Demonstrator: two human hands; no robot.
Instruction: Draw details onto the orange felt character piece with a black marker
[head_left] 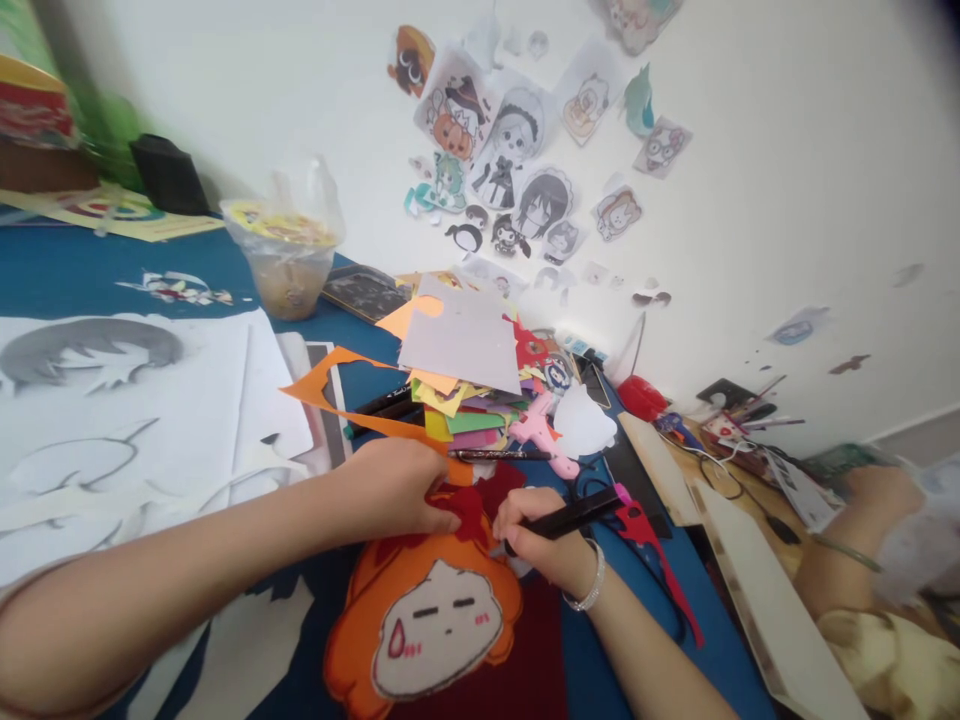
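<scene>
A paper cartoon head [442, 640] with orange hair and a white face lies on a dark red sheet [536, 640]. Red paper pieces [471, 512] sit at its top. My left hand [401, 490] is closed at these pieces, thumb along the red paper; its other fingers are partly hidden. In my right hand [536, 535] is a black marker [574, 514], tilted, with its tip low by the right edge of the red pieces. The right fingers wrap round the barrel, and the exact tip contact is hard to make out.
Behind my hands stands a pile of coloured paper scraps [465, 345], with a pink glue gun [544, 430] beside it. White drawing sheets [112, 420] cover the left. A plastic cup [285, 265] stands near the wall. Another person's arm [840, 560] shows at right.
</scene>
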